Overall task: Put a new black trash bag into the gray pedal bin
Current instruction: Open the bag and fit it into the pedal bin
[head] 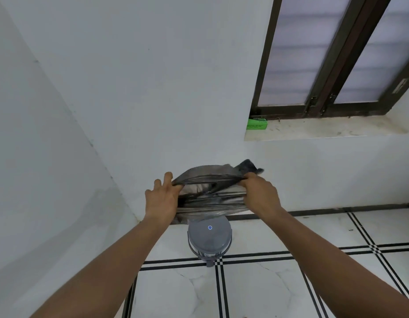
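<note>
A black trash bag (212, 193) hangs in the air between both hands, its mouth pulled partly apart. My left hand (162, 198) holds the bag's left edge, with thumb side inside the opening and fingers spread. My right hand (260, 193) pinches the right edge. Right below the bag stands the gray pedal bin (209, 239) on the floor by the wall, with its lid down and a small blue mark on top. The bin's pedal (209, 263) points toward me. The bag's lower part hides the bin's far rim.
White walls meet in a corner to the left of the bin. A window sill (313, 131) at upper right carries a green box (256, 124) under a dark-framed window. The floor (256, 294) has white tiles with black lines.
</note>
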{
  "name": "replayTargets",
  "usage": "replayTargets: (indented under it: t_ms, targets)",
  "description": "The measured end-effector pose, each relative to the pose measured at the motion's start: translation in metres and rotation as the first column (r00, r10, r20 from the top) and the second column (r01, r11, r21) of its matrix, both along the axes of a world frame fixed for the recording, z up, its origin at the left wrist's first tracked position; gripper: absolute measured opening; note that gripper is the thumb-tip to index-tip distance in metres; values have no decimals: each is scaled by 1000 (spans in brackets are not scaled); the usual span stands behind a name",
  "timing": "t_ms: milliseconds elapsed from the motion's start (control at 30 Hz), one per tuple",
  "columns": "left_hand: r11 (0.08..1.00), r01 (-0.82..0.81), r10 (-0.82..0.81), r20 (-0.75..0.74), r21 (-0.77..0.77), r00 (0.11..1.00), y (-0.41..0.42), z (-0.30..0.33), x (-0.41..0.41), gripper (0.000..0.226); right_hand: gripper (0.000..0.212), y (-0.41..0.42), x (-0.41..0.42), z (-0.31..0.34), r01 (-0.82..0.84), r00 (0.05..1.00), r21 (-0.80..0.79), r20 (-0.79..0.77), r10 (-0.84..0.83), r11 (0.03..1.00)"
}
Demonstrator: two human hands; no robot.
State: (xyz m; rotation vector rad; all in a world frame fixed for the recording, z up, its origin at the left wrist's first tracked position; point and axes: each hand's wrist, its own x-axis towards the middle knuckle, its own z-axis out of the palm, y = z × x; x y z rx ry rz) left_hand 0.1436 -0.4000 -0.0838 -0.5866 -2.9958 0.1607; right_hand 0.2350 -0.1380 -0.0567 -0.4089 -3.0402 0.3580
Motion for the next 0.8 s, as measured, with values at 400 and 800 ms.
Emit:
replayTargets:
  t_ms: [400,800]
  targets:
    - [556,-628,-149,809,544,569,30,13,-3,47,27,11,-16,3,423,890,-792,271,-367,441]
    - [985,-129,145,150,-113,978,7,-1,-3,52,30,43,-2,-13,168,976,4,139,-167,986]
